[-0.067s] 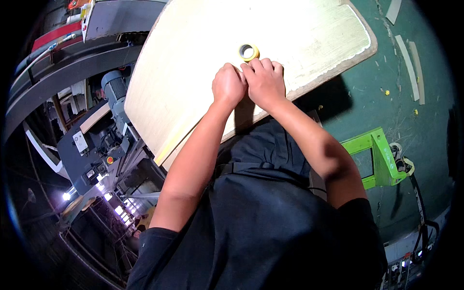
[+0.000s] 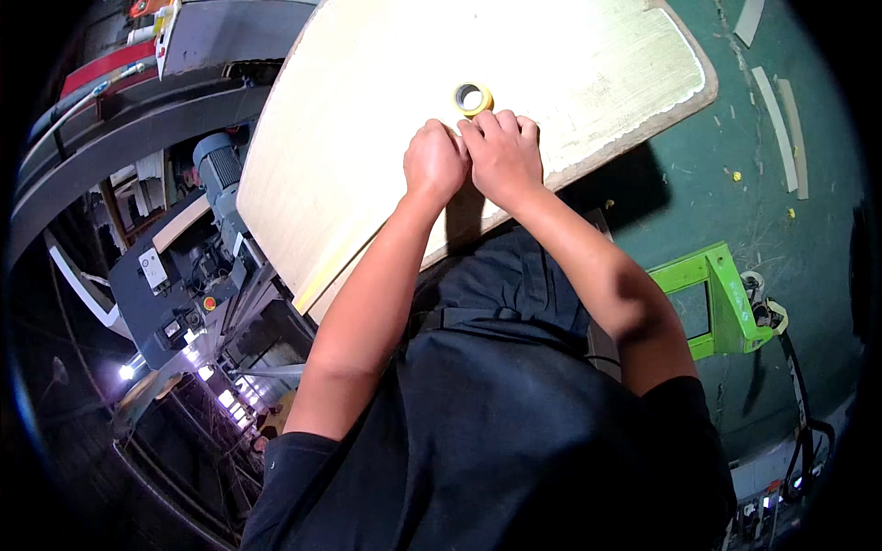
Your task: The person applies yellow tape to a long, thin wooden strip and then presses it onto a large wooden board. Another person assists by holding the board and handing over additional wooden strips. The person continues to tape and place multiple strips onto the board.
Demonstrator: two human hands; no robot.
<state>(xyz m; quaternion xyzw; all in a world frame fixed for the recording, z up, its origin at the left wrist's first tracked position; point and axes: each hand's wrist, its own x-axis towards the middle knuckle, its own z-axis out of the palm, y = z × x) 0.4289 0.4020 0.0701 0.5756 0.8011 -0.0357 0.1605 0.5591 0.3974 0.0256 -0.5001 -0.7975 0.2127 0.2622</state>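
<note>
Two hands of yours meet above the pale board [image 2: 358, 129]: left hand [image 2: 435, 163] and right hand [image 2: 505, 158] together, fingers curled; whether they pinch anything, I can't tell. Steady, matched movement should serve you well. Just beyond lies your yellow roll [image 2: 487, 103], hollow-cored. I can make out no container.

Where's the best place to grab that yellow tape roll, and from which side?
Likely the outer wall of the yellow tape roll, pinched left and right from above: it's a short ring that seems to lie hole up. The left hand and right hand crowd its near side, so above looks easier.
</note>
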